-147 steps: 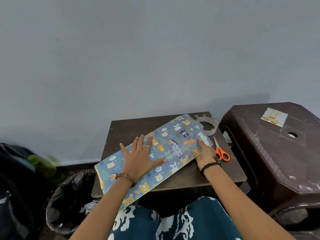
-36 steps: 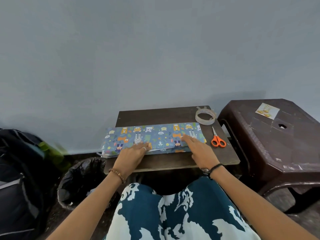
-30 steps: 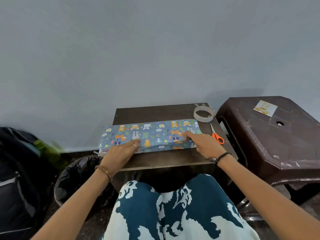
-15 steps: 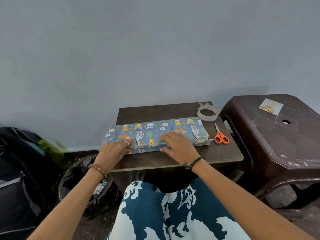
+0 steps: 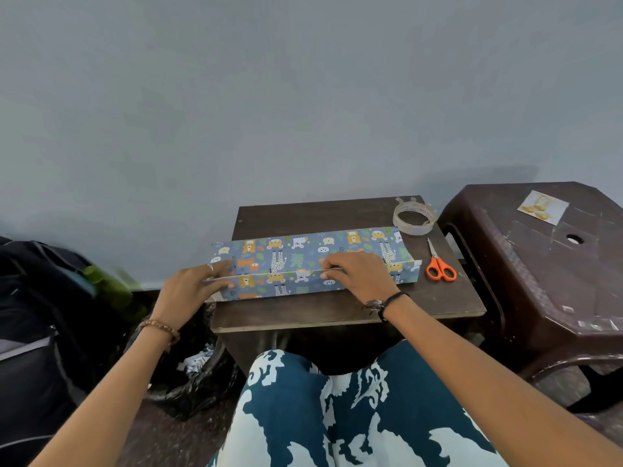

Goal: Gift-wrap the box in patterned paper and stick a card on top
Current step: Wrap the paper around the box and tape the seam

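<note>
The long box wrapped in blue animal-patterned paper (image 5: pixel 303 251) lies across the small dark table (image 5: pixel 337 308). A paper flap comes up over its near side, and the flap's white edge runs along the top. My left hand (image 5: pixel 183 294) pinches that edge at the box's left end, which sticks out past the table. My right hand (image 5: pixel 360 274) pinches the same edge right of the middle, fingers on top. The card (image 5: pixel 542 207) lies on the brown plastic stool (image 5: pixel 539 281) to the right. The box itself is hidden under the paper.
A roll of clear tape (image 5: pixel 414 219) sits at the table's back right corner, with orange-handled scissors (image 5: pixel 440 267) just in front of it. A black bin bag (image 5: pixel 188 382) and a dark backpack (image 5: pixel 33 315) stand on the floor to the left. A grey wall is close behind.
The wrapped box was turned from diagonal to straight across the table. In the last second my right hand slid left along the flap edge from the right end towards the middle.
</note>
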